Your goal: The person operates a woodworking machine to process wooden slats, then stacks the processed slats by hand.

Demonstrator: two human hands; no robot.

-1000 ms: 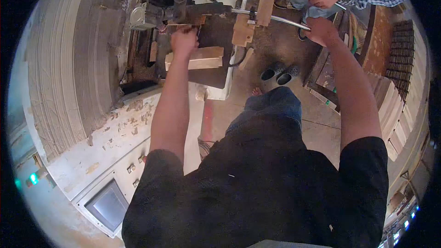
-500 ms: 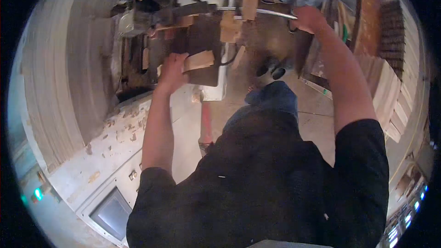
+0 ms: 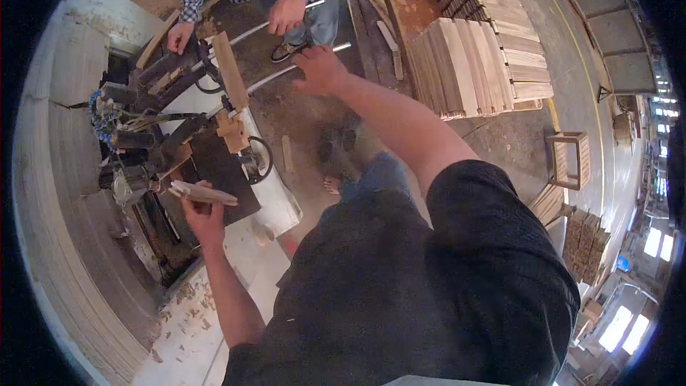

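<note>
My left hand (image 3: 206,220) is closed around short pale wooden pieces (image 3: 207,193), holding them over the dark metal table (image 3: 227,171) of a machine. My right hand (image 3: 319,71) reaches forward with its fingers apart, overlapping the near metal rod (image 3: 270,78) close to the rod's end. An upright wooden board (image 3: 230,75) stands between that rod and the machine, and a wooden block (image 3: 232,132) sits below it. A black handwheel (image 3: 266,161) is just right of the dark table.
Across the rods stands a person in a checked shirt, one hand (image 3: 287,12) by the far rod, the other (image 3: 180,37) at the machine. Stacked wooden slats (image 3: 457,71) rise on the right. A wooden frame (image 3: 568,161) stands farther right. A loose wood strip (image 3: 287,154) lies on the floor.
The view has swung toward the right. My left hand has raised the wood, tilting its edge toward me. My right hand's fingers have loosened at the rod. The other person's second hand now shows.
</note>
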